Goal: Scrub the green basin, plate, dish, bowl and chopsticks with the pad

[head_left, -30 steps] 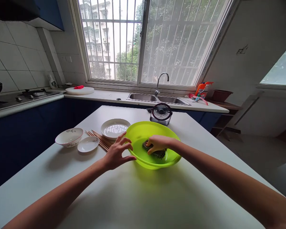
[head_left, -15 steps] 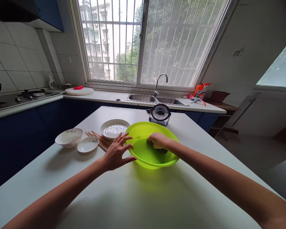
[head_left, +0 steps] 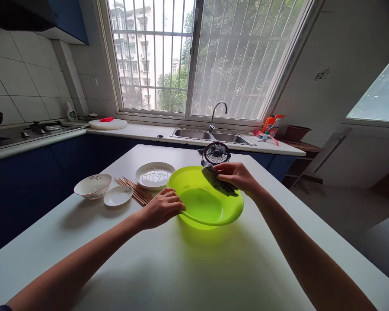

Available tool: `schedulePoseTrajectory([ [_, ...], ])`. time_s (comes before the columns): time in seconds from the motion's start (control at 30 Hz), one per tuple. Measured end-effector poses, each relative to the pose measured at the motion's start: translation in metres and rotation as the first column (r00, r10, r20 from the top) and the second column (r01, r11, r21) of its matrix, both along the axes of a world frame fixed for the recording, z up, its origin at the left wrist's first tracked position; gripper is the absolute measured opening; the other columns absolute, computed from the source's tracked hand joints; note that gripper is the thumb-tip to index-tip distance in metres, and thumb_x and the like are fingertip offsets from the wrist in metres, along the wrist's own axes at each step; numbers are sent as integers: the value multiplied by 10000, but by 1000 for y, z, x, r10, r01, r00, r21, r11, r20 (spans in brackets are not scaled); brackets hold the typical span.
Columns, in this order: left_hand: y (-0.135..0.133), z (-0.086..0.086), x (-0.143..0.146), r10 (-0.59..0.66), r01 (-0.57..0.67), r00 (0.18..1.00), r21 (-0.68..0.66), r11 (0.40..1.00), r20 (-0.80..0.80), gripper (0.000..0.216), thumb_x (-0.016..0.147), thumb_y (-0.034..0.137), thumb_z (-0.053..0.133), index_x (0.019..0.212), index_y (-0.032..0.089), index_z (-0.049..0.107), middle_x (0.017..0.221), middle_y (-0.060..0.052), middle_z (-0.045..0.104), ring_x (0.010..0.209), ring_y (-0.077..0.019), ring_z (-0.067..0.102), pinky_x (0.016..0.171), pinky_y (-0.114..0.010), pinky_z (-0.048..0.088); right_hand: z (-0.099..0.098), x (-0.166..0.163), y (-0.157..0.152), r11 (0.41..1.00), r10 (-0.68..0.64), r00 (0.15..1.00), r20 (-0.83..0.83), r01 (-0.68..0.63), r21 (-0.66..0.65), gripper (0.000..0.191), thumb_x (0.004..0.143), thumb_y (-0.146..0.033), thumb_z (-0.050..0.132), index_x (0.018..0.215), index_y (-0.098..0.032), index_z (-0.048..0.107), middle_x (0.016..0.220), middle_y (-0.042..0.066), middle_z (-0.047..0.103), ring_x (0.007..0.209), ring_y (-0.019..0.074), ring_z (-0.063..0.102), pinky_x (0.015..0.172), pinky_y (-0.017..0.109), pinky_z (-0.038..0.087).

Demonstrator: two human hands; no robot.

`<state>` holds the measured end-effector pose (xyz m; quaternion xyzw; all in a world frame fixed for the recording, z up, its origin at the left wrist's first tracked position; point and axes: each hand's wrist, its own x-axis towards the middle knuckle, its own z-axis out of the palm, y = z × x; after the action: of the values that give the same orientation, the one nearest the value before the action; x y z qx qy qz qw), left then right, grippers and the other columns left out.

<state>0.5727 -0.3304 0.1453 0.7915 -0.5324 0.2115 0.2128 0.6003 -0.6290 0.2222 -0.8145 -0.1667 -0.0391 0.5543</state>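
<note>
A bright green plastic basin (head_left: 210, 221) stands on the white table. My left hand (head_left: 164, 207) is closed over its near-left rim, fingers curled onto the edge. Above the basin's right side, my right hand (head_left: 238, 176) pinches a dark grey cloth (head_left: 218, 181) between thumb and fingers. The cloth looks folded or bunched and hangs clear of the basin floor. Left of the basin lie a bundle of wooden chopsticks (head_left: 139, 192), a white plate (head_left: 154, 176), a small white dish (head_left: 118, 195) and a patterned bowl (head_left: 93, 186).
A small black fan (head_left: 216, 153) stands just behind the basin on the table (head_left: 194, 268). Along the window runs a counter with a double sink (head_left: 192, 134), a faucet (head_left: 218, 113), a round white board (head_left: 107, 125) and cleaning bottles (head_left: 269, 125). A stove (head_left: 29, 134) is at far left.
My right hand has lifted the dark cloth up from the basin's inside and turned it. My left hand, spread open before, has closed on the rim.
</note>
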Motion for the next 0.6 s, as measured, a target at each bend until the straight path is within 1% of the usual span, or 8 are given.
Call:
schedulePoseTrajectory([
  [0.07,-4,4,2,8,-9,1000,-39,999,-24,288,1012,324,422,941,207,675,831,-49,709,810,-176,631,892,-354,452,11,-8,-11,992,-96,994,52,91,91,425,588,-354,814,957,-157,743,841,62,762,734,214,711,676,337,586],
  [0.13,-7,8,5,19,-24,998,-87,996,-59,303,1017,340,412,941,202,670,818,-47,700,798,-175,616,865,-342,445,23,-16,-21,973,-191,971,142,168,161,361,589,-321,819,911,-175,747,832,48,760,733,211,711,691,349,595],
  [0.23,-14,14,11,14,-35,993,-180,983,-114,302,1013,357,424,923,191,658,812,-45,691,776,-172,601,840,-332,450,36,-26,-35,936,-306,914,266,237,262,292,624,-269,798,905,-207,743,871,36,761,772,217,716,739,381,605],
  [0.3,-19,19,14,-1,-35,990,-255,966,-140,305,1000,383,454,885,185,655,793,-44,681,775,-175,597,814,-323,461,40,-31,-43,911,-376,864,333,279,305,268,647,-244,780,911,-222,738,880,33,759,795,223,719,760,395,607],
  [0.37,-25,23,17,-13,-44,985,-324,945,-171,319,985,415,483,844,184,653,779,-40,670,776,-177,596,790,-315,468,40,-35,-48,893,-431,809,399,321,315,254,670,-224,757,923,-232,732,885,33,756,822,232,721,773,398,607],
  [0.43,-30,27,20,-19,-64,975,-361,930,-222,329,975,433,499,821,187,655,781,-34,663,760,-171,589,763,-305,467,37,-40,-49,885,-462,762,453,364,290,251,689,-211,735,939,-236,728,902,30,753,845,239,724,788,400,606],
  [0.53,-38,32,22,-10,-129,943,-395,909,-333,341,955,460,519,797,190,654,767,-23,650,705,-159,564,691,-280,444,32,-46,-45,884,-464,720,516,413,219,255,721,-209,708,974,-240,718,969,28,747,878,243,723,841,423,597],
  [0.6,-42,36,24,-7,-199,904,-437,877,-427,341,928,479,550,778,189,646,730,-9,631,666,-149,539,649,-263,421,29,-50,-39,888,-442,688,576,428,170,242,747,-207,686,984,-248,712,1035,29,737,924,240,714,890,434,582],
])
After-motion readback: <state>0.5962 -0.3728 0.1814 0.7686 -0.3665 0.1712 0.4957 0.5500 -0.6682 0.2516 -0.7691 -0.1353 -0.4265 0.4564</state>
